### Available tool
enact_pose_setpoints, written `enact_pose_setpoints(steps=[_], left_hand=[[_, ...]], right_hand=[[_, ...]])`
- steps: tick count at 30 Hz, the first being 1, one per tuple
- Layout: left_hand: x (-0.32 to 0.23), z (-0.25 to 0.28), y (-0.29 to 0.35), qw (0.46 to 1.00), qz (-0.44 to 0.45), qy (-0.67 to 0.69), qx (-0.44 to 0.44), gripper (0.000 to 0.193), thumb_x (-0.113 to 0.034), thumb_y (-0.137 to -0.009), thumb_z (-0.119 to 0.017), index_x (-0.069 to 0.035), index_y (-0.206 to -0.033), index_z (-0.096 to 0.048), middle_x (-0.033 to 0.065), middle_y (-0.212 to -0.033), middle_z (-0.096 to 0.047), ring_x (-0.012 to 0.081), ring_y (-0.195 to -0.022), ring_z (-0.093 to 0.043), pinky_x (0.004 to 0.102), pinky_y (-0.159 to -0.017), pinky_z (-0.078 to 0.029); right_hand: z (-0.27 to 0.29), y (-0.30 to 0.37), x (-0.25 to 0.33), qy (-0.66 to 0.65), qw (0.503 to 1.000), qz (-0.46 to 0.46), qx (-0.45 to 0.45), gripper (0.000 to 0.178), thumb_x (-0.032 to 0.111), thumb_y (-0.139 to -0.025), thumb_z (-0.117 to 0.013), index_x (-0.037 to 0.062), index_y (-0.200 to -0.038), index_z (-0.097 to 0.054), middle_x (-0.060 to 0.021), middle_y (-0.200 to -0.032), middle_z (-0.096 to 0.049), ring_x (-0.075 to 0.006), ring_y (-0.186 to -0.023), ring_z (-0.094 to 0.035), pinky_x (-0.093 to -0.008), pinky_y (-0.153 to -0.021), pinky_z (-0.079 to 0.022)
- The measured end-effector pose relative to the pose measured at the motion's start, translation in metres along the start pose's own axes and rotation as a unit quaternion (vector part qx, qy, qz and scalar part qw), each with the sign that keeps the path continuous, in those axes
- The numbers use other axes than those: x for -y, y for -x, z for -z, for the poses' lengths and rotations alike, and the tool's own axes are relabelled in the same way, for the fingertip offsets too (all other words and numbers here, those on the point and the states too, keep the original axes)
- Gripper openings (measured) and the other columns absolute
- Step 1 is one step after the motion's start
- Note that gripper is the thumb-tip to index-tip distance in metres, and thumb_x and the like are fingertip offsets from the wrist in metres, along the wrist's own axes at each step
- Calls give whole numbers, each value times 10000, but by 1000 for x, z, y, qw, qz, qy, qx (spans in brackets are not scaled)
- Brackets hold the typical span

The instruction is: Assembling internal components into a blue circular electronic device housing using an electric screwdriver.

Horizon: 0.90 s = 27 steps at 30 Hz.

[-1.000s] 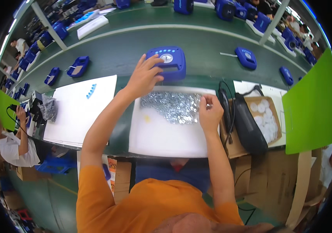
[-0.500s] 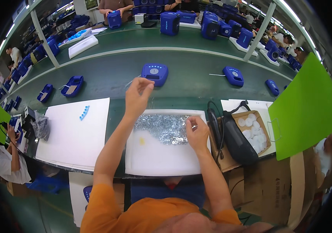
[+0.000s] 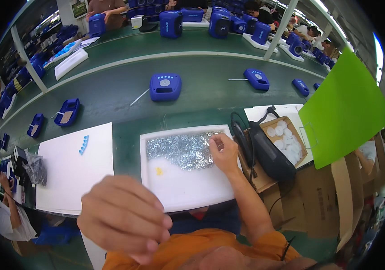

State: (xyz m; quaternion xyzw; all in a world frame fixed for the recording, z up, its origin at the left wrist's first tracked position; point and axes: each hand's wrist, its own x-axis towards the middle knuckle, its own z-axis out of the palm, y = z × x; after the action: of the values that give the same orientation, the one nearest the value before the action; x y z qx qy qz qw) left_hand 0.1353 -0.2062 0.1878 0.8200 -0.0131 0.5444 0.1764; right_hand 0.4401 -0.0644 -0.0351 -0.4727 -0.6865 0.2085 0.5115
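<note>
My left hand (image 3: 122, 216) is raised close in front of me, large in view, well back from the blue casing on the belt. Its fingers are curled in toward the thumb; anything between them is hidden. My right hand (image 3: 224, 153) is at the right end of a pile of small shiny metal rings (image 3: 181, 148), with thumb and forefinger pinched together. Whatever that pinch holds is too small to make out. The rings lie in a shallow white foam tray (image 3: 192, 193), with a small yellow spot (image 3: 159, 171) on its bare part.
Beyond the tray, a blue casing (image 3: 165, 87) with a white strip lies on the green belt (image 3: 201, 96). To the right are a black pouch (image 3: 271, 153) and a cardboard box of white discs (image 3: 287, 141). A white board (image 3: 80, 180) with a blue toothed strip (image 3: 83, 145) lies left.
My left hand has come back from beside the blue casing and up close to me. My right hand stays at the metal rings. The whole view has shifted slightly.
</note>
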Motion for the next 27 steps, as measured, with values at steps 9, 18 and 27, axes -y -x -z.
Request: enact_pose_setpoints(steps=[9, 18, 27], left_hand=[[-11, -21, -4, 995, 16, -52, 79, 309, -316, -1012, -920, -17, -985, -848, 106, -912, -806, 288, -855, -829, 359, -804, -677], [-6, -41, -4, 992, 17, -81, 98, 382, -386, -1073, -814, -13, -1032, -883, 128, -970, -866, 274, -938, -875, 379, -849, -701], [-4, -39, 0, 994, 1, -89, 69, 466, -440, -1081, -807, 24, -1073, -847, 145, -972, -800, 308, -935, -830, 399, -844, -686]], right_hand=[[-6, 6, -8, 9, 1000, -3, 0, 96, 107, -1011, -804, 11, -1006, -798, -112, -823, -811, -201, -700, -790, -335, -667, -623], [-5, 3, -13, 4, 1000, -4, 2, 85, 91, -1008, -806, 7, -1011, -798, -115, -832, -815, -212, -721, -801, -340, -683, -636], [-5, 1, -7, 1, 1000, -13, 18, 80, 76, -1007, -811, 0, -1020, -794, -121, -834, -816, -206, -728, -804, -338, -688, -638]])
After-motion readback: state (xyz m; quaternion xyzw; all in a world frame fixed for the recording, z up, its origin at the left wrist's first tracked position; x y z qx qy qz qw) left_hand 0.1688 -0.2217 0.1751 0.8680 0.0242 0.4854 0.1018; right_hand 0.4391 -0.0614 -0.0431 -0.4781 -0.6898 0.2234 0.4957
